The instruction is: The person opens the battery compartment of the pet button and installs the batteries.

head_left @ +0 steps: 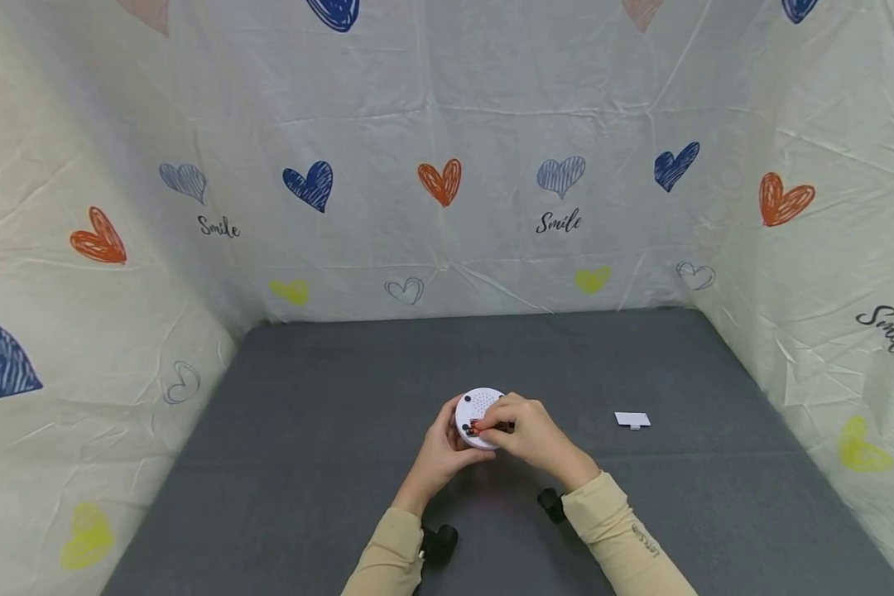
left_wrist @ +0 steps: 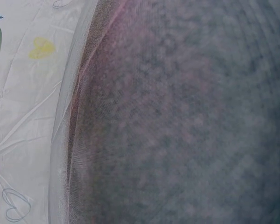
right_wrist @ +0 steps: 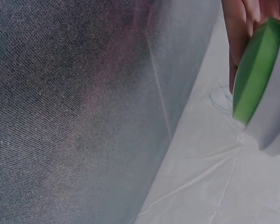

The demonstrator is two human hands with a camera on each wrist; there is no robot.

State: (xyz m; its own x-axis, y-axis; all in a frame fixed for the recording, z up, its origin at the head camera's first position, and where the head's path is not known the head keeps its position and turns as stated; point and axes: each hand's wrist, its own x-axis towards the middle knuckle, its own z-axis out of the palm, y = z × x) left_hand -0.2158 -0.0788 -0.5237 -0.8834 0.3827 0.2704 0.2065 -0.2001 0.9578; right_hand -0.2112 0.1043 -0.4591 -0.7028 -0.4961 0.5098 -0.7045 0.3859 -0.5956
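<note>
The left hand cups a round white device from its 8 o'clock side, fingers curled round its rim. The device is lifted above the middle of the grey mat. The right hand pinches something at its face from 4 o'clock. A small white card lies at 3 o'clock, well apart.

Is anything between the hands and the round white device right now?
No. The left hand grips the device from the side, and the right hand pinches at its face. The white card lies apart on the mat.
</note>
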